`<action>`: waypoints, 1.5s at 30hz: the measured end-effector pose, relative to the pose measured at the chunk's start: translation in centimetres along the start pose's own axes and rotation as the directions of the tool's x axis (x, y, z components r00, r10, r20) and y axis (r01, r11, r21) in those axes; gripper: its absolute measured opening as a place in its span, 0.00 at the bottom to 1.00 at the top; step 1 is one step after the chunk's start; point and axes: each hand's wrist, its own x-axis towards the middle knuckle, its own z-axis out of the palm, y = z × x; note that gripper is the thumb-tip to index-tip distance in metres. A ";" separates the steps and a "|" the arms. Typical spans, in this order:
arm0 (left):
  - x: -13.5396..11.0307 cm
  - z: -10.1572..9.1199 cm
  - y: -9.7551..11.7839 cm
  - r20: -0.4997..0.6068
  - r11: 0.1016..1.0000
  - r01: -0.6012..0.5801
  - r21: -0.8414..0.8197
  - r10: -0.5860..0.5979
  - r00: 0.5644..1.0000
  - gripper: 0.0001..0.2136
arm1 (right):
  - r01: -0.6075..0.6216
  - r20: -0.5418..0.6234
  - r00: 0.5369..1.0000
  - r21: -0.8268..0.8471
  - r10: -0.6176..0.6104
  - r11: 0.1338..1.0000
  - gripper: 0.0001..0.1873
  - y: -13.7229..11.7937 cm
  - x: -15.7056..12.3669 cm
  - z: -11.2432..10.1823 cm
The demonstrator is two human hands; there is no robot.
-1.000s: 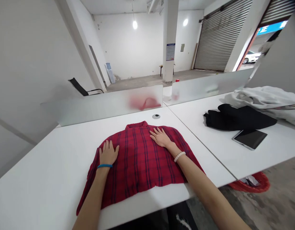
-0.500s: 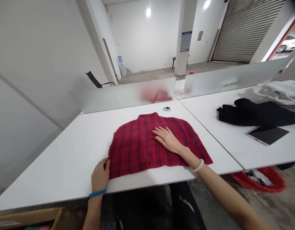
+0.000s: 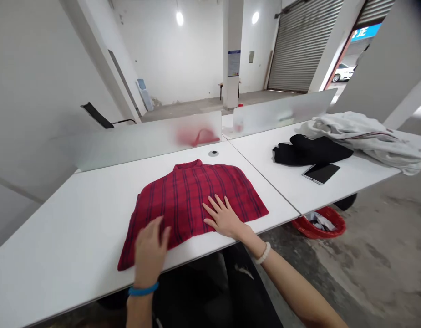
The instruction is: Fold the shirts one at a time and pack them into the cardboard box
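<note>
A red plaid shirt (image 3: 193, 196) with dark stripes lies folded on the white table (image 3: 83, 223), its collar pointing away from me. My right hand (image 3: 224, 218), a pale bead bracelet at the wrist, rests flat on the shirt's lower right part with its fingers spread. Over the lower left part of the shirt is my left hand (image 3: 150, 250), with a blue band at the wrist. It is slightly blurred, thumb and fingers apart, and nothing shows between them. Whether it touches the cloth I cannot tell.
Frosted dividers (image 3: 145, 141) run along the table's back edge. To the right lie a black garment (image 3: 309, 150), a tablet-like device (image 3: 321, 173) and a heap of white cloth (image 3: 360, 132). A red-lined bin (image 3: 321, 223) stands below the table edge.
The view has turned to the right. My left hand has left the shirt's left edge and come over its lower left part. My right hand has slid down toward the near hem.
</note>
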 end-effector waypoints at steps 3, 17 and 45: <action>0.9 2.7 5.2 0.277 0.953 -0.287 -0.094 0.302 0.912 0.28 | -0.027 -0.022 0.999 -0.008 0.027 1.000 0.31 -0.3 -0.1 -0.3; -0.9 3.3 7.3 0.491 0.958 -0.281 -0.057 0.272 0.828 0.22 | -0.289 -0.036 0.957 0.011 0.289 0.957 0.31 -0.9 -2.4 -0.4; 8.6 10.1 10.3 0.546 0.993 -0.117 0.030 0.082 0.834 0.31 | -0.042 0.398 0.624 0.876 0.672 -0.480 0.22 -2.8 -17.5 3.8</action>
